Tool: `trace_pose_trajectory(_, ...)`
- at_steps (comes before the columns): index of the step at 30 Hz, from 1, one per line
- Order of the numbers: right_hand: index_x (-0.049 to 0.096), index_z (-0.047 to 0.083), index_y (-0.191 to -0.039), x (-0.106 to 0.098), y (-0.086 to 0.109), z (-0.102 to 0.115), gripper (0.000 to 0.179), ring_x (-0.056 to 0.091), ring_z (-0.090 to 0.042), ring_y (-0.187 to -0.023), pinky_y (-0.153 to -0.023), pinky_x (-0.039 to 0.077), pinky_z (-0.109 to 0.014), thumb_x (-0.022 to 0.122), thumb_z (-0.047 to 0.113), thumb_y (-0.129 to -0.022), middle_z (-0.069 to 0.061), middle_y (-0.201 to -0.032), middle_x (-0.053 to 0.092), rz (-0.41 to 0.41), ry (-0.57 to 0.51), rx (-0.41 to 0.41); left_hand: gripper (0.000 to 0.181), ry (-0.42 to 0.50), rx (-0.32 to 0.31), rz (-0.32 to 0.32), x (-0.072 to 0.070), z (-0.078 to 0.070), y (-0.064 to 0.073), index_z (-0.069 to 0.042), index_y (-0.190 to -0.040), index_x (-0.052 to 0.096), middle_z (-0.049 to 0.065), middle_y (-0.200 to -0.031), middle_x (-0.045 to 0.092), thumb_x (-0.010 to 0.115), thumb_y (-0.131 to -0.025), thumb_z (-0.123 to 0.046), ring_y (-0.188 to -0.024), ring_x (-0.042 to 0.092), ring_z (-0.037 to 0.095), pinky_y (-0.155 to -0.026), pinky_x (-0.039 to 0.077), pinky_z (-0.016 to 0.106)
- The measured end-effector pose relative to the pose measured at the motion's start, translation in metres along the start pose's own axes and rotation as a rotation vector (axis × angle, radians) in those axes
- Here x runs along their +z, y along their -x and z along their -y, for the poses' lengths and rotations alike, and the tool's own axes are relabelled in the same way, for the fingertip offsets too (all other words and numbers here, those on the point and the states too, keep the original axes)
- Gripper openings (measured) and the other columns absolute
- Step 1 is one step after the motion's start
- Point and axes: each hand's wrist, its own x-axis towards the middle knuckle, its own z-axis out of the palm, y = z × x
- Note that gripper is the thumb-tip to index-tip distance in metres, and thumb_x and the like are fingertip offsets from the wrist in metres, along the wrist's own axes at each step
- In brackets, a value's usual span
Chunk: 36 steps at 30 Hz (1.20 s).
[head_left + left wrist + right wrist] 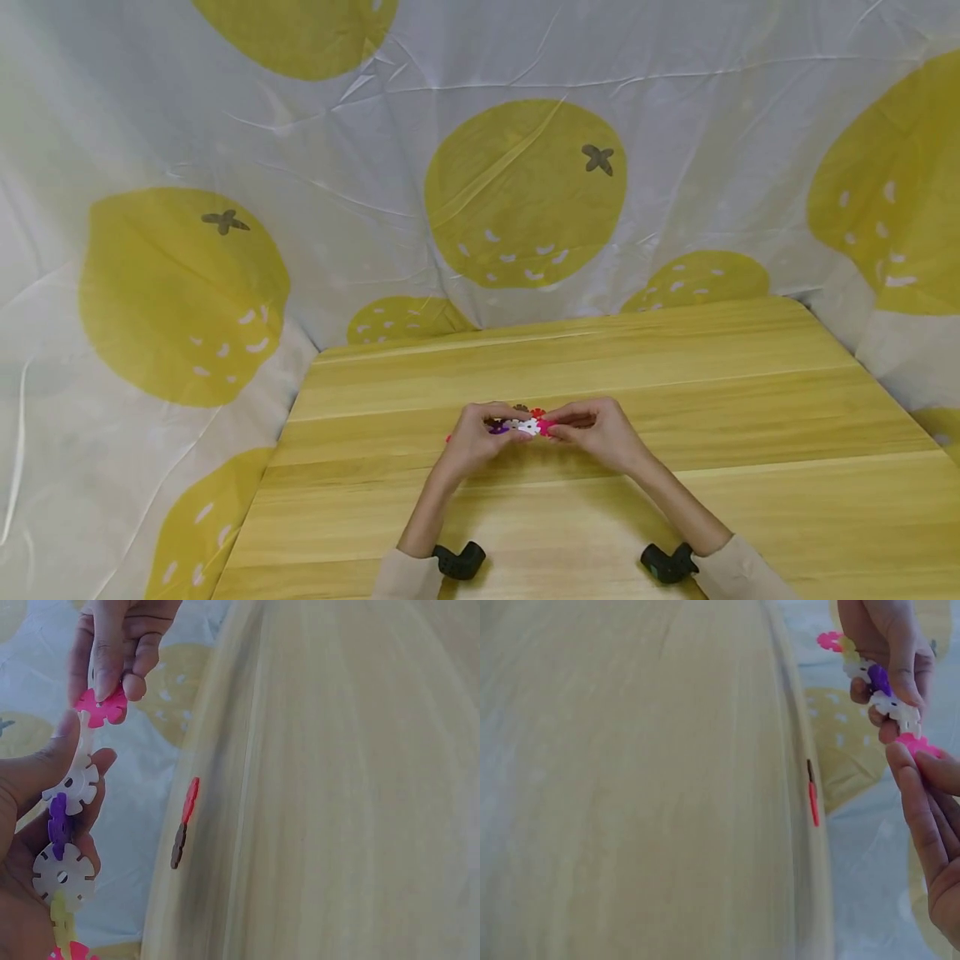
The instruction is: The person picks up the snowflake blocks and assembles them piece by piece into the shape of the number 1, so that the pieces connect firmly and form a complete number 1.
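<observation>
My left hand point(474, 435) holds a chain of slotted snowflake discs, thumb on one side and fingers behind it. In the left wrist view the chain runs from a pink disc point(79, 951) through a yellow disc point(63, 919), a white disc point(51, 881), a purple disc point(58, 832) and a white disc point(88, 777) to another whitish one near the thumb tip. At that upper end my right hand point(606, 432) pinches a bright pink disc point(109, 709) between thumb and fingers, its edge right at the whitish disc. Fingers hide parts of the chain.
Beyond the hands, a red disc point(537, 412) and a brown disc point(521, 408) lie side by side on the wooden table point(675, 367). A curtain with yellow fruit prints point(525, 192) hangs behind the table. Black camera mounts point(461, 561) sit at both wrists.
</observation>
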Motion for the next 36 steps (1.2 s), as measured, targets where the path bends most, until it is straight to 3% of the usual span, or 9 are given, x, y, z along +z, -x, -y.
trace_pose_trajectory(7,0.078,-0.006,-0.108,0.000,0.004,0.002,0.017,0.078,-0.039,-0.086,-0.077,0.063,-0.047,0.074,-0.004,-0.091,-0.025,-0.101,0.078,0.001,-0.048,0.044,0.019,0.041,0.007,0.005,0.004,0.002,0.001,-0.011,-0.104,0.083,0.007,-0.111,0.079,0.084,-0.086,-0.011,-0.104,0.070,0.019,-0.082,0.056,0.021)
trace_pose_trajectory(16,0.078,-0.006,-0.108,0.002,0.009,0.000,0.017,0.079,-0.033,-0.080,-0.074,0.063,-0.044,0.073,-0.001,-0.093,-0.025,-0.100,0.078,-0.015,-0.019,0.016,0.021,0.008,0.052,0.020,0.009,-0.002,0.000,-0.007,-0.107,0.082,0.011,-0.110,0.079,0.083,-0.086,-0.011,-0.104,0.072,0.024,-0.087,0.058,0.024)
trace_pose_trajectory(25,0.073,-0.003,-0.124,-0.004,0.013,-0.002,0.031,0.078,-0.037,-0.088,-0.078,0.064,-0.041,0.073,0.011,-0.096,-0.020,-0.101,0.079,0.003,0.021,-0.007,0.021,0.029,0.017,0.017,0.009,-0.002,0.000,-0.012,-0.108,0.083,0.008,-0.110,0.079,0.083,-0.087,-0.013,-0.098,0.069,0.015,-0.080,0.056,0.020)
trace_pose_trajectory(30,0.076,-0.002,-0.119,-0.004,0.012,-0.001,0.025,0.077,-0.039,-0.088,-0.080,0.062,-0.046,0.072,0.010,-0.097,-0.020,-0.104,0.079,-0.010,-0.008,-0.052,0.019,0.042,-0.027,0.023,0.006,-0.003,0.001,-0.015,-0.107,0.083,0.006,-0.111,0.079,0.082,-0.089,-0.016,-0.087,0.063,0.010,-0.072,0.053,0.020)
trace_pose_trajectory(36,0.076,-0.005,-0.116,-0.002,0.008,0.000,0.022,0.077,-0.041,-0.087,-0.081,0.062,-0.048,0.071,0.006,-0.097,-0.025,-0.107,0.077,-0.015,-0.060,-0.036,0.022,-0.014,-0.025,0.062,0.002,-0.005,0.002,-0.016,-0.113,0.081,0.005,-0.116,0.077,0.080,-0.092,-0.020,-0.083,0.061,0.013,-0.069,0.052,0.021)
